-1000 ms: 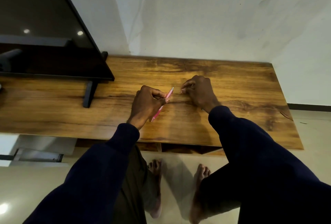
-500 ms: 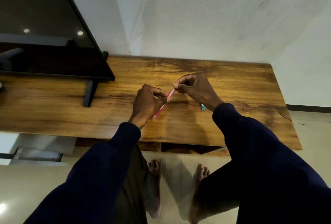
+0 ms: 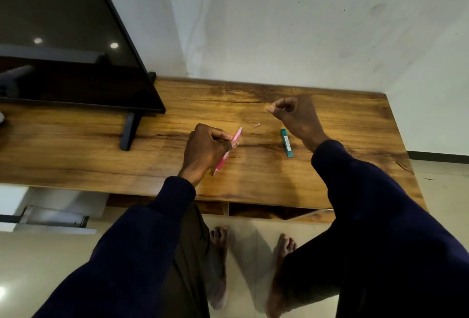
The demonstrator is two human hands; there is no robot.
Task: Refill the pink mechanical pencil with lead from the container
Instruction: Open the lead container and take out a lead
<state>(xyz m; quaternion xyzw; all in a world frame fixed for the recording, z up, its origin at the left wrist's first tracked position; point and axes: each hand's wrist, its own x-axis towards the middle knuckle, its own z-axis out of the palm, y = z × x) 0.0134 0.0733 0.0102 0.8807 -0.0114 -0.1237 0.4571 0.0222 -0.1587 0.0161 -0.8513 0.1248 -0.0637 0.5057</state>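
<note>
My left hand point(image 3: 206, 148) is shut on the pink mechanical pencil point(image 3: 236, 138), which is tilted with its top end up and to the right, above the wooden table point(image 3: 253, 180). My right hand point(image 3: 295, 117) hovers above the table further back and to the right, thumb and forefinger pinched together. I see nothing between them. The teal lead container point(image 3: 286, 143) lies flat on the table just left of my right wrist. A tiny pink piece point(image 3: 256, 125) lies on the wood between the pencil's top end and my right hand.
A dark flat screen point(image 3: 76, 63) on a black foot point(image 3: 129, 131) fills the table's left part. A white wall runs behind the table. My bare feet point(image 3: 220, 241) stand on the tiled floor below the table's front edge.
My right hand left the pencil's top end and moved up and to the right, uncovering the teal container. My left hand has kept the pencil nearly still.
</note>
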